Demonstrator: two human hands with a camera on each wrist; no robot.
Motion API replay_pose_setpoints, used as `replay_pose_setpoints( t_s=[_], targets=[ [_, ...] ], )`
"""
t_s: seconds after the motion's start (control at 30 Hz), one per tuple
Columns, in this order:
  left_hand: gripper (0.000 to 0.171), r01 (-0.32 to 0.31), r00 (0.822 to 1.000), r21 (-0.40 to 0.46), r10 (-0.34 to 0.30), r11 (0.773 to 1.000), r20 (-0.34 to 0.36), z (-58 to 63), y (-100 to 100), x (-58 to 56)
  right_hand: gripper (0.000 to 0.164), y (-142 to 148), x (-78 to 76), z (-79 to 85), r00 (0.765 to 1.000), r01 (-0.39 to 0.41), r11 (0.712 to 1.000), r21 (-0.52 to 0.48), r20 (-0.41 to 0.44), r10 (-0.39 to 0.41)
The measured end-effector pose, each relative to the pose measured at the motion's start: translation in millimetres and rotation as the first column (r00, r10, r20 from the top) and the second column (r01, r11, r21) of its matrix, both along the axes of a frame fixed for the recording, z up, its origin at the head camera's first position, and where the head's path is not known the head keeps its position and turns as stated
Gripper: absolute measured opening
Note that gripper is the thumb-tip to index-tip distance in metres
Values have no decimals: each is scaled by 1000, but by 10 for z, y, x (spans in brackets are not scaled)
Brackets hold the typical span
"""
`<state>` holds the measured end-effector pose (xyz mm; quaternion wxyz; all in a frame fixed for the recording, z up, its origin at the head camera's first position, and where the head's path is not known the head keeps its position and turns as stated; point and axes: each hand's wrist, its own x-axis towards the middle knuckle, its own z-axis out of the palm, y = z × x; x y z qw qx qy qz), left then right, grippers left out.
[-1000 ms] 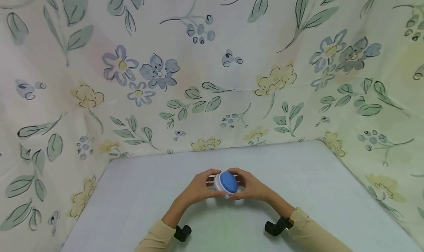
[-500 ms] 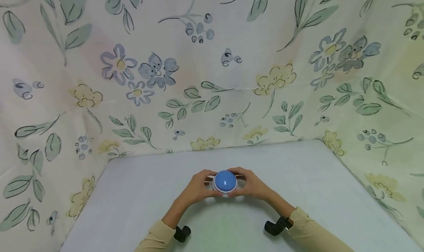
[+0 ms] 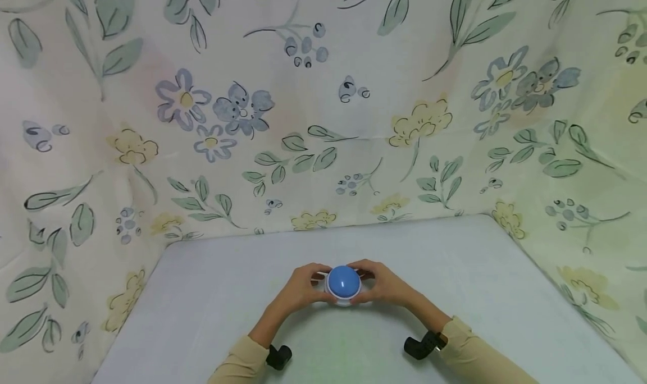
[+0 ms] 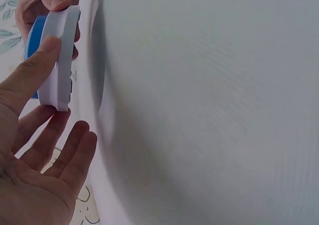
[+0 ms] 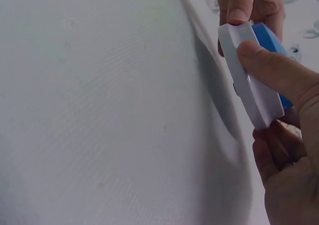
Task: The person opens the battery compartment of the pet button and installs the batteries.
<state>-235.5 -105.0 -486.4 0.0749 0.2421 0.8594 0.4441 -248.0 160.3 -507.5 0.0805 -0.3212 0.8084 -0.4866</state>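
A round push button [image 3: 343,282] with a blue domed top and a white base is held between both hands near the middle of the table. My left hand [image 3: 301,286] grips its left side, thumb [image 4: 49,45] on the white rim and fingers behind and below. On the opposite side my right hand [image 3: 384,284] pinches the same base [image 5: 249,80], its thumb [image 5: 251,50] across the rim. The blue dome faces up toward the head camera. In the left wrist view, small dark bits show along the underside, and the base is raised off the tabletop.
The white-covered table [image 3: 242,272] spreads around the hands. Floral cloth [image 3: 323,148] hangs at the back and down both sides. Black wrist cameras [image 3: 279,357] sit at the cuffs of beige sleeves [image 3: 485,350].
The push button was tilted to the right a second ago and has turned so its blue dome faces up. Since half a second ago, it and both hands have shifted slightly lower in the head view.
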Motion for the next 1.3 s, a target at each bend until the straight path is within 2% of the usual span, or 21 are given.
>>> replay_pose_setpoints(
  t_s=[0.23, 0.33, 0.5, 0.8, 1.07, 1.2, 1.3],
  targets=[
    [62, 18, 1000, -24, -18, 1000, -19, -4, 23, -32, 73, 3, -43, -11, 997, 56, 994, 93, -63, -50],
    [62, 16, 1000, -37, -16, 999, -12, -2, 31, -41, 74, -1, -67, -11, 997, 61, 991, 121, -60, -54],
    [61, 17, 1000, -50, -18, 999, -20, -4, 37, -64, 74, -2, -103, -14, 998, 58, 990, 129, -36, -53],
    [59, 22, 998, -116, -30, 993, -62, -35, 48, -73, 73, -1, -95, -55, 997, 61, 989, 137, -59, -53],
    [58, 38, 996, -122, -47, 992, -71, -78, 52, -106, 76, 18, -92, -32, 997, 53, 987, 149, -62, -44],
    [61, 32, 996, -133, -44, 991, -82, -49, -15, -61, 81, 85, -81, -18, 997, 40, 989, 145, -71, -30],
    [65, -15, 991, -178, -9, 984, -133, -21, -163, -17, 80, 217, -59, 23, 990, 99, 983, 156, -113, -82]
  ],
)
